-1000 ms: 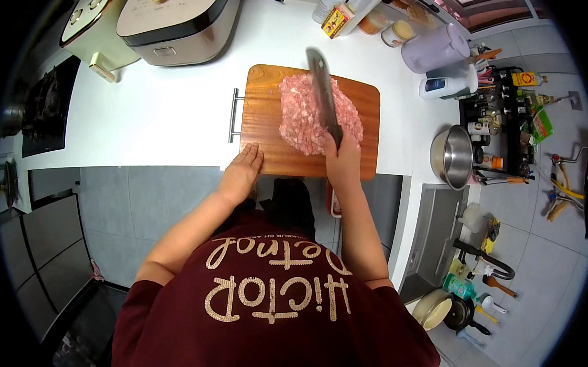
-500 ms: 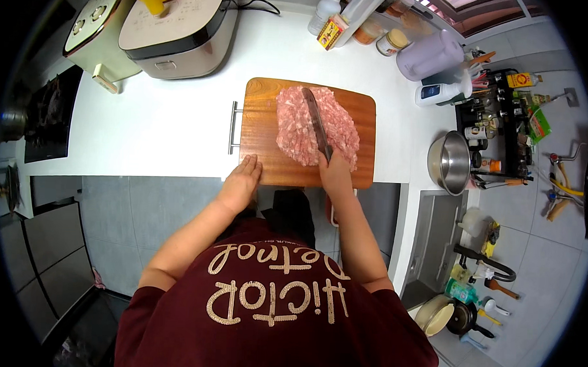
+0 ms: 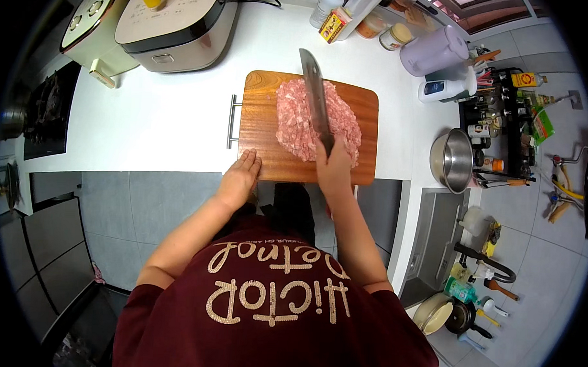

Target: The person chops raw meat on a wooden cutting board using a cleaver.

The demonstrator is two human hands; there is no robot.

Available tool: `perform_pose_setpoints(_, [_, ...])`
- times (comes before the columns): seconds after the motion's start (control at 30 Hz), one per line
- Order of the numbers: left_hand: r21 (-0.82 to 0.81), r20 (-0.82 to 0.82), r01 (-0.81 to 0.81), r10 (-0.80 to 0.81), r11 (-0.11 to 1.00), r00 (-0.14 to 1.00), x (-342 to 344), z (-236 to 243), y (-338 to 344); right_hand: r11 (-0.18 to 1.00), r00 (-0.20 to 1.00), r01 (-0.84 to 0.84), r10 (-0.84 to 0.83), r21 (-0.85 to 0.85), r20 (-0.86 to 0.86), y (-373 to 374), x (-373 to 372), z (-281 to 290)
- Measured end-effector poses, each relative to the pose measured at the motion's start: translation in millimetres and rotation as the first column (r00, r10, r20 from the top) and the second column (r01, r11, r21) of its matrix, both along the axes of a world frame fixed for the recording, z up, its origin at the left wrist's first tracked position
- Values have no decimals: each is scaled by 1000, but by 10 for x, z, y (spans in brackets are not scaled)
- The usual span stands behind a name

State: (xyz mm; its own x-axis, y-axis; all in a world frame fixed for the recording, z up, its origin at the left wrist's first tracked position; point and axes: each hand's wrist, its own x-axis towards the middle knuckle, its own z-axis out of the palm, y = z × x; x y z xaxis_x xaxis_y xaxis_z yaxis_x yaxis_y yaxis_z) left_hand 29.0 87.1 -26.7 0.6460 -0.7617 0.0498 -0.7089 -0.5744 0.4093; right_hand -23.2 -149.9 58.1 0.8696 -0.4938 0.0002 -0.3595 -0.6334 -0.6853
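A flattened heap of pink minced meat [image 3: 294, 115] covers the middle and right of a wooden cutting board [image 3: 259, 117]. My right hand [image 3: 334, 162] is closed round the dark handle of a kitchen knife [image 3: 317, 97]. Its long blade points away from me over the meat, with the tip reaching past the board's far edge; it looks lifted clear of the meat. My left hand [image 3: 241, 176] lies flat on the board's near left corner, fingers stretched out and holding nothing.
A metal handle [image 3: 232, 122] sticks out at the board's left side. A steel bowl [image 3: 451, 161] stands to the right, beside the sink [image 3: 434, 237] and a black rack of jars [image 3: 500, 126]. At the far left is a rice cooker [image 3: 176, 34]; a lilac jug [image 3: 434, 51] stands far right.
The knife has risen from the meat, and its tip now extends farther away past the board. My left hand has stayed on the board's corner.
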Motion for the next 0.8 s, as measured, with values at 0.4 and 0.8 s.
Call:
perform_pose_setpoints(0.4, [-27, -91, -59, 57, 998, 994, 41, 255, -112, 999, 981, -30, 24, -30, -193, -1, -45, -220])
perform_pose_setpoints(0.8, [72, -83, -52, 58, 996, 995, 121, 121, -115, 996, 985, -87, 84, -17, -152, -32, 24, -251])
